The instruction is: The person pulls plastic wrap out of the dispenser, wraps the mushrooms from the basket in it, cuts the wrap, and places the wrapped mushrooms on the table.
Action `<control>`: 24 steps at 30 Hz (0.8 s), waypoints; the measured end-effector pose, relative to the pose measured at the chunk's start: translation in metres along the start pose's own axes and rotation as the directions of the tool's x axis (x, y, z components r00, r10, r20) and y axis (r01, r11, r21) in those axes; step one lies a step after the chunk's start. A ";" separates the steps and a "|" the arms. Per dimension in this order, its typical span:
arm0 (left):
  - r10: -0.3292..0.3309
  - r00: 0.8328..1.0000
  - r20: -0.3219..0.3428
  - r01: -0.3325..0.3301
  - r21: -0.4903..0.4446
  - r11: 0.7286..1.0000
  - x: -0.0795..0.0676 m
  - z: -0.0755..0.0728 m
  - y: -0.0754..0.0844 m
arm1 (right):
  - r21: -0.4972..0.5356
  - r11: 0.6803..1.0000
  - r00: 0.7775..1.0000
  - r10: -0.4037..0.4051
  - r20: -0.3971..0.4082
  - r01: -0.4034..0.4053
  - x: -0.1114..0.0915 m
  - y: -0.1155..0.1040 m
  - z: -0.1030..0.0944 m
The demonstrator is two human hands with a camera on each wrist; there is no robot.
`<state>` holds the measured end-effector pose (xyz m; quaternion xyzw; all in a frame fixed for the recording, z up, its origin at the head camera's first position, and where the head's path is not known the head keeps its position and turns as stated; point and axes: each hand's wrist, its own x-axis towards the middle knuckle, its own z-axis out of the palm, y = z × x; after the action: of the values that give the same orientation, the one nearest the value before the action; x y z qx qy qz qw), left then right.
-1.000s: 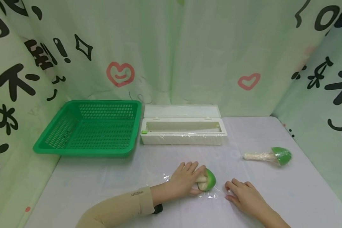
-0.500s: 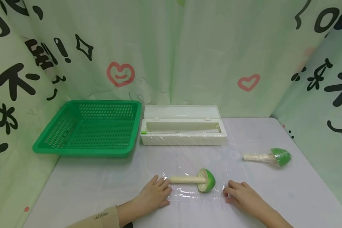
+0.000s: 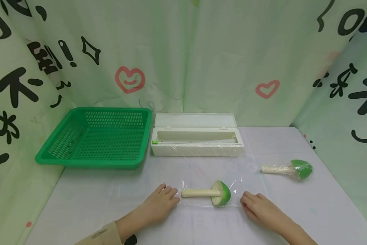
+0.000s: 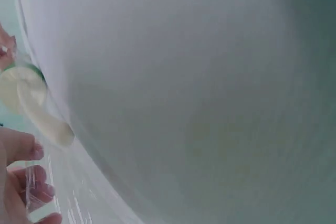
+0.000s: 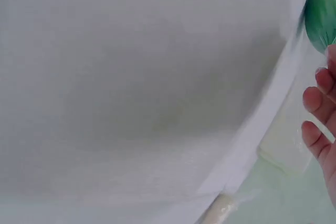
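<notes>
A toy mushroom with a green cap and pale stem lies on its side, cap to the right, on a sheet of cling film. My left hand pinches the film's left edge near the stem end. In the left wrist view, shiny film runs over its fingertips. At the film's right edge, past the cap, my right hand pinches it with curled fingers; the exact grip is partly hidden. Further right lies a second toy mushroom, wrapped in film.
A green plastic basket stands at the back left. Beside it is a white cling film dispenser with its lid raised and film trailing over its front. Printed curtains enclose the back and both sides of the white table.
My left hand has come off the mushroom and moved left to the film's left edge. My right hand stays by the right edge, its fingers more curled. The mushroom has barely shifted.
</notes>
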<state>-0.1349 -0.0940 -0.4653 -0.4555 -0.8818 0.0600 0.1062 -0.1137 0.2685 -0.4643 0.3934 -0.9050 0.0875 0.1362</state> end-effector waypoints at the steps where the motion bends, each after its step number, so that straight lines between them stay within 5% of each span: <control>1: 0.000 0.999 -0.032 -0.001 -0.011 1.000 0.000 -0.001 -0.002 | 0.003 1.000 1.000 -0.003 -0.005 0.003 0.002 0.000 -0.002; 10: -0.022 0.966 -0.256 0.018 -0.019 1.000 0.003 -0.002 -0.022 | -0.061 0.998 0.995 -0.019 -0.097 0.013 0.020 0.007 -0.014; 15: -0.104 0.957 -0.272 0.087 -0.073 0.994 0.009 -0.003 -0.031 | -0.056 0.998 0.996 0.006 -0.093 -0.011 0.034 0.016 -0.020; 24: -0.265 0.943 -0.204 0.230 -0.179 0.957 0.025 0.006 -0.051 | 0.006 0.995 0.994 0.103 -0.048 -0.102 0.063 0.035 -0.028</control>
<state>-0.1906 -0.1032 -0.4578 -0.3516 -0.9162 -0.0738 0.1773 -0.1755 0.2564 -0.4202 0.3445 -0.9202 0.1057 0.1529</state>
